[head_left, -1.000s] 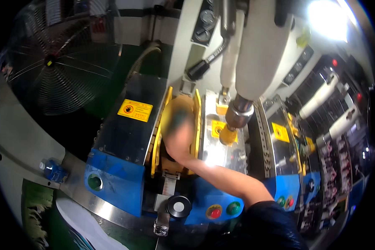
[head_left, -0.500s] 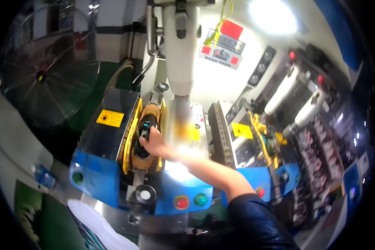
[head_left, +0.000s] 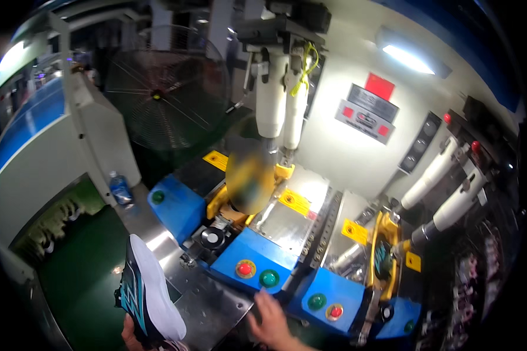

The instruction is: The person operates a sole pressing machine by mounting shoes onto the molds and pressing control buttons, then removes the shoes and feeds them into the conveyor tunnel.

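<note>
At the lower left, my left hand (head_left: 130, 334) is closed around a sneaker (head_left: 141, 292), black and teal with a white sole. The sneaker stands on end, its sole turned to the right. My right hand (head_left: 272, 322) is empty, thumb and fingers apart, just below the green button (head_left: 269, 278) on the machine's blue front panel (head_left: 255, 251). A red button (head_left: 245, 269) sits left of the green one. Behind them is the left press station (head_left: 218, 202), with yellow side pads; a blurred oval hides most of what lies in it.
A second station (head_left: 385, 257) at right holds a dark and teal shoe between yellow pads. White press cylinders (head_left: 271, 99) hang above the left station. A large fan (head_left: 156, 93) stands behind. A bottle (head_left: 120, 188) rests on the metal ledge (head_left: 208, 310). Shoe racks (head_left: 468, 281) line the right.
My right hand has left the shoe in the left station and come back to the front panel's buttons. The view has swung, and more of the sneaker in my left hand shows.
</note>
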A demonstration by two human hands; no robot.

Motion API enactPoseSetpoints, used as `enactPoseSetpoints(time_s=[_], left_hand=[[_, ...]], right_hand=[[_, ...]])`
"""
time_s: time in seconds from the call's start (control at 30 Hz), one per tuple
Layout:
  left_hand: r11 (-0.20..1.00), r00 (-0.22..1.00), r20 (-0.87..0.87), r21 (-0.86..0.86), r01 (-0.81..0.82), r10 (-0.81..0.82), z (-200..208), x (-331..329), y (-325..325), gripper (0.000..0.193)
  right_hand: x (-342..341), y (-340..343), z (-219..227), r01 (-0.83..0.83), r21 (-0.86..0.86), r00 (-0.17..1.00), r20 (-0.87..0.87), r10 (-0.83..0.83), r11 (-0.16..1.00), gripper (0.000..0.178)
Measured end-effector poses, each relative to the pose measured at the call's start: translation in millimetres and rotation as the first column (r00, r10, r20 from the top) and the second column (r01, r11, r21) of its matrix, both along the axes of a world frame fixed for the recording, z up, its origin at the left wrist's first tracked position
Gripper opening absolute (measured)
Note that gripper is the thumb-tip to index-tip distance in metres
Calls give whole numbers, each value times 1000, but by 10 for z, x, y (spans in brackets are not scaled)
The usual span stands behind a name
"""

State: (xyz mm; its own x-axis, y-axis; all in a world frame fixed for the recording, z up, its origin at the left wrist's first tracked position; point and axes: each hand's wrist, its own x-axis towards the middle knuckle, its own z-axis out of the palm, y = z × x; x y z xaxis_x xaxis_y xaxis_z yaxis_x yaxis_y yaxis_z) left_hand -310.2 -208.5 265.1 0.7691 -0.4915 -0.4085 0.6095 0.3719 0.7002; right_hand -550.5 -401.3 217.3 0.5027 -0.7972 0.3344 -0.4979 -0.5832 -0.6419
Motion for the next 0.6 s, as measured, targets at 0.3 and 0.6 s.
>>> enactPoseSetpoints(time_s=[0.3,0.6], left_hand=[[897,918,115,198,-395,379,145,-523,1596,18],[257,708,690,664,-702,152,-2134,134,3428,79]], right_hand=[[-144,1413,-26,-535,581,845,382,375,614,33],[403,1193,-1099,-229,657,972,189,137,718,16]])
